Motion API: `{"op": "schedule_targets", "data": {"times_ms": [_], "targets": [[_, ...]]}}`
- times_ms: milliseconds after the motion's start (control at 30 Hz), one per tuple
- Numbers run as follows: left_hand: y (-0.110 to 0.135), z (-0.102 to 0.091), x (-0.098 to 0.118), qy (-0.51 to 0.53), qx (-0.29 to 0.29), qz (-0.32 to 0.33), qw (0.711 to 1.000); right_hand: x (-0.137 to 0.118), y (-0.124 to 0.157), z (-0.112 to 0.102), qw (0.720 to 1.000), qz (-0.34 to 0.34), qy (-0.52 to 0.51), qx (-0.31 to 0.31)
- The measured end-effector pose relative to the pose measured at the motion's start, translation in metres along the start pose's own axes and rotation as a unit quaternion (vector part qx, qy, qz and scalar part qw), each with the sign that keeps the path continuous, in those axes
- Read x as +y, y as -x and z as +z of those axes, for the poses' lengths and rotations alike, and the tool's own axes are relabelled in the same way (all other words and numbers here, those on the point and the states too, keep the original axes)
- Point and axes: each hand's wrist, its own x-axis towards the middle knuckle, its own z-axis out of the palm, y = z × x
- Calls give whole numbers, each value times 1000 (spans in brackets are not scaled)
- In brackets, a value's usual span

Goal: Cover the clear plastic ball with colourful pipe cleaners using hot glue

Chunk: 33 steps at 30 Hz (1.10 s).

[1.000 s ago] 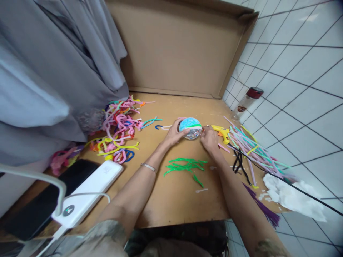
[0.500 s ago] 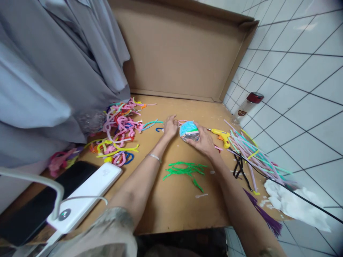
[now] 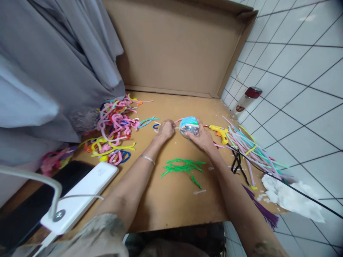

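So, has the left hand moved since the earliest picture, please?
Yes. The left hand has moved leftward, farther from the yellow glue gun, which lies in place. Before, it was on the ball; now it is off it.

Ball (image 3: 190, 125) in right hand (image 3: 203, 138), mid-table (image 3: 171, 203). Left hand (image 3: 166, 129) just left of ball. Glue gun (image 3: 219, 132) right of right hand; pipe-cleaner bundle (image 3: 252, 151) beyond it, bottle (image 3: 243, 103) behind bundle. Short strips (image 3: 184, 166) before ball. Pipe-cleaner heap (image 3: 119, 121) left, beside curtain (image 3: 66, 53); power bank (image 3: 83, 196) front left. Cardboard (image 3: 174, 46) behind.
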Motion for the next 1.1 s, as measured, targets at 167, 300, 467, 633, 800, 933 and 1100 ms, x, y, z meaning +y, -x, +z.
{"op": "schedule_targets", "data": {"times_ms": [167, 300, 467, 633, 800, 933, 1100], "targets": [[27, -15, 8, 6, -32, -15, 999, -15, 7, 2, 998, 19, 65, 14], [43, -22, 14, 37, -15, -38, 998, -25, 15, 7, 993, 34, 106, 33], [51, -19, 9, 85, 20, -29, 996, -27, 20, 10, 992, 45, 105, 52], [47, -12, 6, 149, 112, 36, 982, -23, 19, 9, 994, 39, 80, 60], [44, -10, 9, 167, 176, 45, 969, -19, 19, 5, 995, 19, 88, 46], [44, -10, 13, 187, 193, 26, 963, -17, 18, 1, 994, 6, 98, 50], [48, -11, 22, 209, 175, 32, 962, -17, 17, -1, 994, 9, 101, 49]]}}
